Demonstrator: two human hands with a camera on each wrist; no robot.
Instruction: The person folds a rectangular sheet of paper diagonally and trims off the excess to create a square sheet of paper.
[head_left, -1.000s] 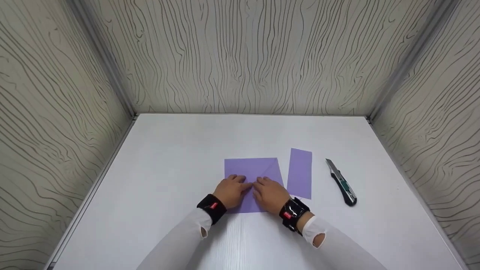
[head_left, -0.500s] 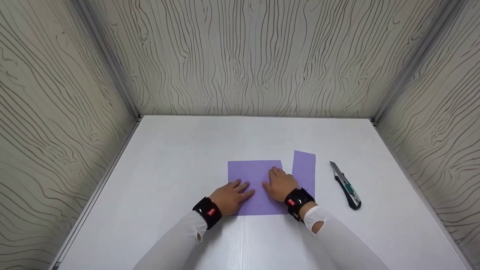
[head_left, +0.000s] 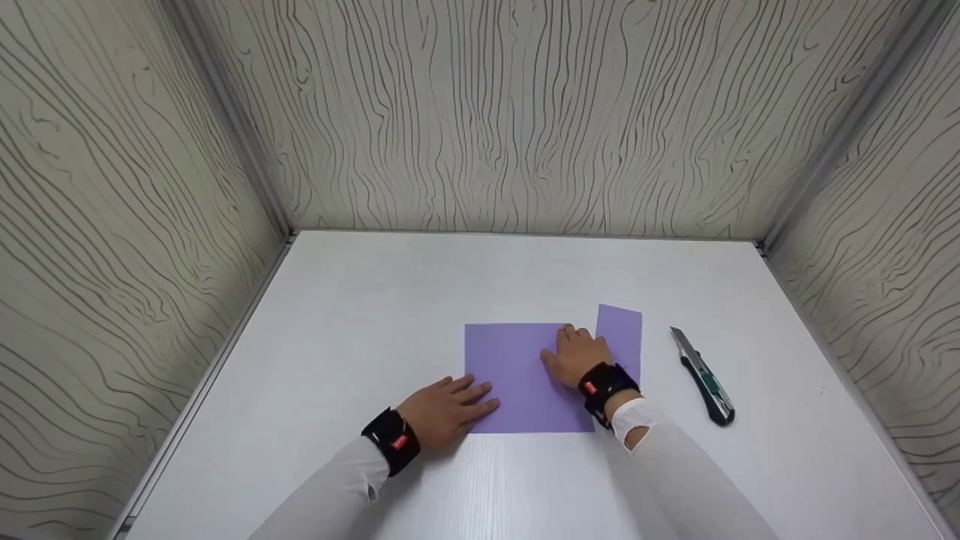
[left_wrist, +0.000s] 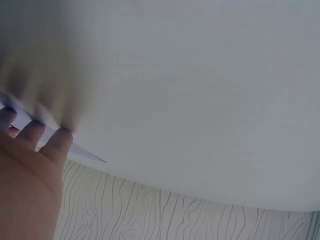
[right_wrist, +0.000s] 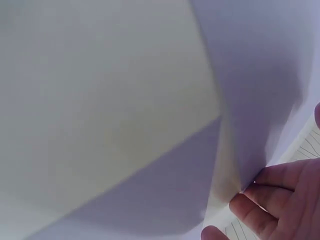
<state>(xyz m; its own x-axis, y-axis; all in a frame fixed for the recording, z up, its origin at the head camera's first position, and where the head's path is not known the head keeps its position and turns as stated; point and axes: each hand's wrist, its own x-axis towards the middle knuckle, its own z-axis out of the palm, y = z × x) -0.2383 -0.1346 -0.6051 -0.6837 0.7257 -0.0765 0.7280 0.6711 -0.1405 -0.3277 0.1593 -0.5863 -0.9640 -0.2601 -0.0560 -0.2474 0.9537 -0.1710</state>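
Note:
A square purple sheet of paper (head_left: pixel 514 375) lies flat on the white table. My left hand (head_left: pixel 442 412) rests with spread fingers over its lower left edge; in the left wrist view the left hand (left_wrist: pixel 32 170) touches only a sliver of purple. My right hand (head_left: pixel 576 358) lies at the sheet's right edge, fingertips by its upper right corner. From the right wrist camera, the right hand (right_wrist: pixel 280 200) has its fingertips on the edge of the sheet (right_wrist: pixel 255 85). Just right of it is a narrow purple paper strip (head_left: pixel 621 330), partly hidden by the right hand.
A utility knife (head_left: pixel 703 377) with its blade extended lies to the right of the strip. Wood-patterned panels (head_left: pixel 480 120) enclose the white table (head_left: pixel 360 300) at the back and both sides.
My left hand has slid left and nearer, away from the sheet's middle. My right hand has moved right and farther out, to the upper right corner. The head view has shifted slightly.

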